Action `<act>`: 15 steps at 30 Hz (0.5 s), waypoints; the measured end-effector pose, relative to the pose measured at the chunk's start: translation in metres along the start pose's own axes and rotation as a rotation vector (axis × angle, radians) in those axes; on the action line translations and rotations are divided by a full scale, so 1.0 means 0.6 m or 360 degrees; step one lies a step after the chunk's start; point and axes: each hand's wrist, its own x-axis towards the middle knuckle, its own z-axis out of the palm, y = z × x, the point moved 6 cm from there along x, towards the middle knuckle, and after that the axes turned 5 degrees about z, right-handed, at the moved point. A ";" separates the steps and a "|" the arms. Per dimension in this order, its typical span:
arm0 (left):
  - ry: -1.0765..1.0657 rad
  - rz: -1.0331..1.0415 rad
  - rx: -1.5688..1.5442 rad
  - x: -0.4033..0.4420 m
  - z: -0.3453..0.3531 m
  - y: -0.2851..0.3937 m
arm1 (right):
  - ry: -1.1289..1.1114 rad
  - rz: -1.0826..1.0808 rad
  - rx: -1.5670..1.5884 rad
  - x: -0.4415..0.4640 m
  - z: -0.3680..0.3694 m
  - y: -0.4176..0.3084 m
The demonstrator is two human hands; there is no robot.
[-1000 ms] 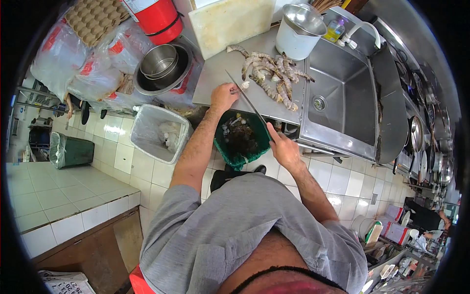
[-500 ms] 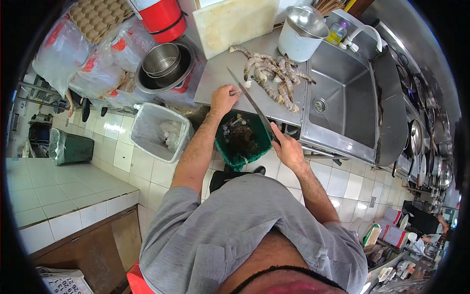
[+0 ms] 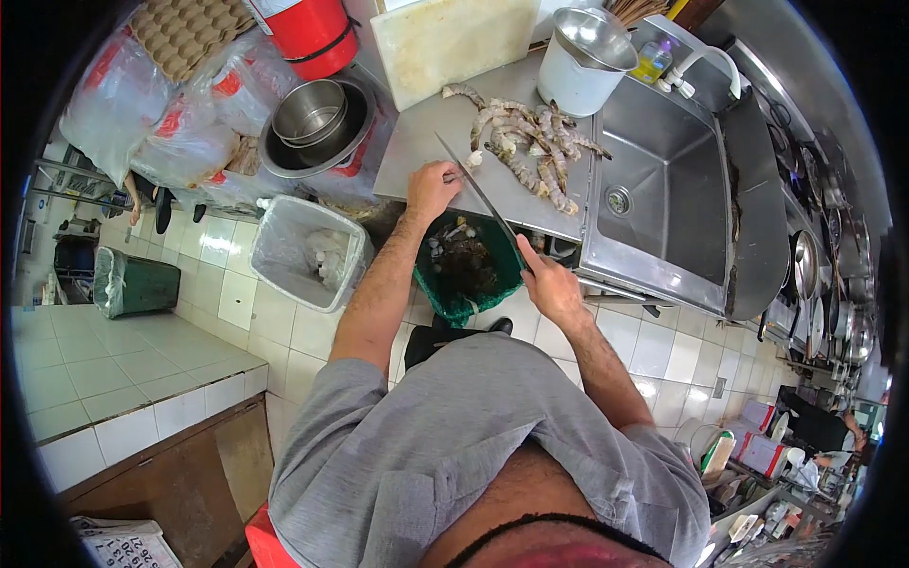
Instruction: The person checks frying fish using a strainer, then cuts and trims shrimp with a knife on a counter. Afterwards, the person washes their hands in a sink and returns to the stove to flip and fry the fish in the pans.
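Note:
My right hand (image 3: 552, 286) is closed round the handle of a long knife (image 3: 485, 201), its blade slanting up and left across the counter's front edge. My left hand (image 3: 433, 191) is closed at that edge, pinching what looks like a shrimp (image 3: 452, 177), mostly hidden by the fingers. The blade passes right beside these fingertips; whether it touches cannot be made out. A small whitish peeled piece (image 3: 474, 158) lies just beyond the blade. Unpeeled shrimp (image 3: 530, 142) lie heaped on the steel counter (image 3: 417, 142). Below my hands stands a green-lined bin (image 3: 488, 305) with dark scraps in it.
A steel sink (image 3: 653, 180) adjoins the counter on the right. Behind the shrimp stands a white bucket (image 3: 571, 87) with a metal bowl on top. A cutting board (image 3: 450, 47) leans at the back. Left are a lined white bin (image 3: 284, 275) and stacked metal bowls (image 3: 275, 156).
The knife and my right hand have shifted slightly left, bringing the blade closer to my left fingertips. The left hand stays nearly in place, its fingers turned a little.

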 end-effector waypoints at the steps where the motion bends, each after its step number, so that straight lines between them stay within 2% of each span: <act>1: 0.0002 0.0002 0.0005 0.000 -0.003 0.002 | 0.0010 -0.0012 0.0015 0.008 0.000 -0.003; 3: 0.0078 0.0096 0.0079 -0.005 -0.011 0.011 | 0.0019 -0.0031 0.0032 0.014 0.002 -0.004; 6: 0.0155 0.0002 0.0000 -0.010 -0.014 0.007 | 0.0053 -0.0051 0.0114 0.009 0.002 0.003; 15: 0.0100 -0.0039 0.0001 -0.007 -0.006 0.002 | 0.0059 -0.0109 -0.0026 -0.034 -0.003 0.018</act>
